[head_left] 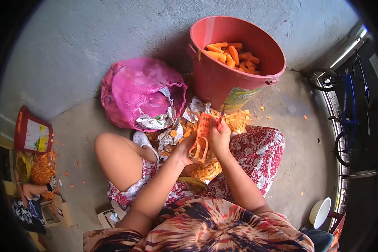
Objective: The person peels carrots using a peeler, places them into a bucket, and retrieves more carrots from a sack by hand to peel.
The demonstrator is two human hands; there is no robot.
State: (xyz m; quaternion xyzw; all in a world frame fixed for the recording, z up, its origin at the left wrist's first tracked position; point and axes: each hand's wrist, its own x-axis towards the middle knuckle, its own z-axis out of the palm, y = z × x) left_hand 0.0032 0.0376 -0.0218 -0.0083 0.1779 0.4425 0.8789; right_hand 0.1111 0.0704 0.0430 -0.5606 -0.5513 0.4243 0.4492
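My left hand (185, 148) is closed around the lower left side of an orange plastic grater-like tool (204, 124), with rows of holes at its top and a looped lower part. Against the tool's right side, my right hand (219, 137) is closed on a small knife (219, 122) with a red handle; its short dark blade points up, away from me. Both hands are above a heap of carrot peelings (201, 171) between my legs. Whether my right fingers also grip the orange tool is hidden.
A large red tub (239, 86) of peeled carrots (231, 54) stands by the wall. Left of it lies a pink mesh sack (134, 90) with crumpled paper (155, 122). Another person's arm (34, 190) and a red bucket (33, 132) are far left. A bicycle (348, 113) stands right.
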